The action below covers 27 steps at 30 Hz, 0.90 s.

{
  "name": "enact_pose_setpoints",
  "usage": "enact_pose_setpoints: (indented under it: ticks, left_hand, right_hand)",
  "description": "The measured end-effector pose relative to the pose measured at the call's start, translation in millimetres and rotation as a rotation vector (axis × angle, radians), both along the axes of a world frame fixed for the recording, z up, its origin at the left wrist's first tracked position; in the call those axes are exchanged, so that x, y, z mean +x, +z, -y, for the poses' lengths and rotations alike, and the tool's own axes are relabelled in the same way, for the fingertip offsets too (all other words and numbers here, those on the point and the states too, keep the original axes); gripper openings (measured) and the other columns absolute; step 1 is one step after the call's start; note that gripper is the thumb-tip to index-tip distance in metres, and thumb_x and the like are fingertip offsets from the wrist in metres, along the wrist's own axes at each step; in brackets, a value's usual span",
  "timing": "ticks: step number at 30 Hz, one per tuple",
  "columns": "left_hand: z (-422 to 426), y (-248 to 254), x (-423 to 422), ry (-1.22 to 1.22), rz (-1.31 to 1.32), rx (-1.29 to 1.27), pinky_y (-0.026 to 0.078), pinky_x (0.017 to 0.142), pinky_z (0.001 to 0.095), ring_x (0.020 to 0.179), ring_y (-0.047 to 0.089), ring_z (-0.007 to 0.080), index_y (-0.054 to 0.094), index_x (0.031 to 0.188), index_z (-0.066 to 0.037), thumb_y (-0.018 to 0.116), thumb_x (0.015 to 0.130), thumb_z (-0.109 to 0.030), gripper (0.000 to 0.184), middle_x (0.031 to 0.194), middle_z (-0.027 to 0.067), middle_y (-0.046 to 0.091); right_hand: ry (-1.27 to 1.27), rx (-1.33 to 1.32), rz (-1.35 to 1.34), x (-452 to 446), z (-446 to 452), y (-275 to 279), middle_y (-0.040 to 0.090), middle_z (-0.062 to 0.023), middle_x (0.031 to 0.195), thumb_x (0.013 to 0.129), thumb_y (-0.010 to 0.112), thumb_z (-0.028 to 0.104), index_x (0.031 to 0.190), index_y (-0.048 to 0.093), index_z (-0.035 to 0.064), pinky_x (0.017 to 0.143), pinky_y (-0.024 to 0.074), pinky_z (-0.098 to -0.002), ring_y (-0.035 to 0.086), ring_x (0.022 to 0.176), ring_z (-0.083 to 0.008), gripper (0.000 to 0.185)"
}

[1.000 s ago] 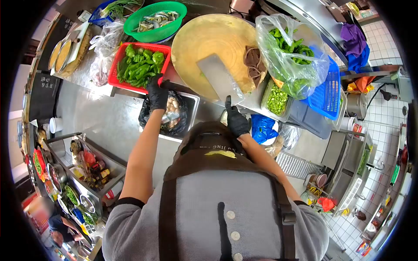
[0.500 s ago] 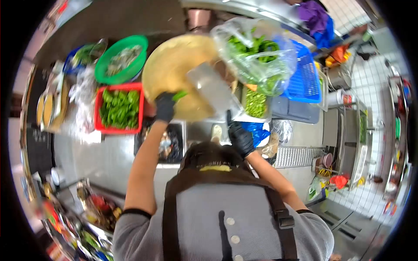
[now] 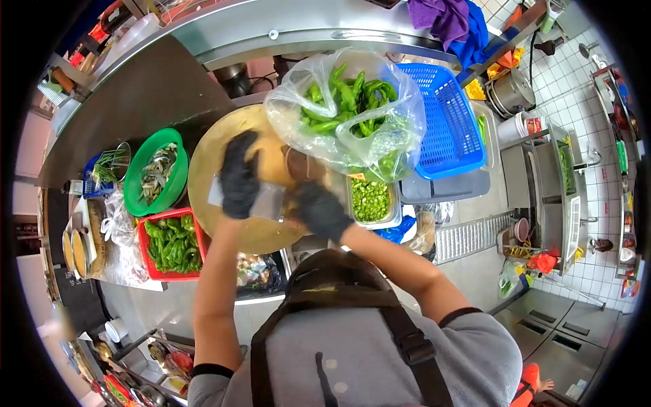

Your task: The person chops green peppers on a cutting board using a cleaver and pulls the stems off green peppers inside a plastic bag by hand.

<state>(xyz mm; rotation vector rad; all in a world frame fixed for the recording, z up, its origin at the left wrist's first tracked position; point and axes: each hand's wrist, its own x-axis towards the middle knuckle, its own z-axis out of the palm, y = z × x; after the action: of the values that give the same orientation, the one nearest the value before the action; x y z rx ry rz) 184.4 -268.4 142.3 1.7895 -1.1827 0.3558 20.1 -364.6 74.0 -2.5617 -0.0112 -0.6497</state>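
A round yellowish chopping block [image 3: 210,152] is in front of me. My right hand [image 3: 320,211], in a black glove, is closed at the handle end of a cleaver [image 3: 269,202], whose broad blade lies sideways over the block. Across the blade rests my left hand [image 3: 239,178], also black-gloved, its fingers stretched forward and thumb apart, slightly blurred. Whatever lies under the blade and palm is hidden. A dark brown object [image 3: 298,165] sits on the block beyond my right hand.
To the left stand a red basket of green peppers [image 3: 171,245] and a green colander [image 3: 154,203]. On the right are a clear bag of long green peppers [image 3: 349,102], a tub of chopped green pieces [image 3: 369,201] and a blue basket [image 3: 444,122]. A metal shelf [image 3: 298,42] runs behind.
The cleaver has swung left and now lies across the block. My left hand has moved from a green pepper at the block's near edge onto the blade. My view has shifted too.
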Motion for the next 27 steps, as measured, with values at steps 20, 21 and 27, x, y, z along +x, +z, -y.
enact_pose_setpoints:
  ticks: [20, 21, 27]
  left_hand:
    - [191.1, -62.7, 23.3, -0.163, 0.008, 0.696, 0.024, 0.105, 0.0499, 0.127, 0.031, 0.0376, 0.051, 0.125, -0.017, 0.071, 0.068, -0.035, 0.063, 0.133, 0.0134, 0.044]
    - [187.6, -63.7, 31.9, -0.178, -0.047, 0.632, 0.025, 0.105, 0.0469, 0.126, 0.034, 0.0372, 0.052, 0.123, -0.016, 0.071, 0.067, -0.034, 0.062, 0.130, 0.0140, 0.047]
    - [171.3, -23.6, 11.1, -0.346, -0.863, 0.207, 0.047, 0.085, 0.0296, 0.096, 0.059, 0.0196, 0.058, 0.112, -0.004, 0.068, 0.079, -0.015, 0.036, 0.110, 0.0088, 0.061]
  right_hand:
    - [-0.088, -0.262, -0.491, 112.2, 331.6, 11.9, 0.061, -0.0200, 0.104, 0.076, 0.053, 0.007, 0.101, 0.060, 0.0019, 0.087, 0.0454, -0.0414, 0.057, 0.100, -0.0350, 0.026]
    - [-0.114, -0.210, -0.320, 114.0, 343.6, 0.1, 0.061, -0.0201, 0.104, 0.075, 0.055, 0.008, 0.101, 0.060, 0.0017, 0.088, 0.0449, -0.0411, 0.057, 0.100, -0.0349, 0.027]
    - [-0.262, 0.184, -0.370, 71.3, 316.1, 94.1, 0.061, -0.0186, 0.107, 0.075, 0.065, 0.014, 0.107, 0.059, -0.0004, 0.085, 0.0458, -0.0343, 0.060, 0.095, -0.0281, 0.036]
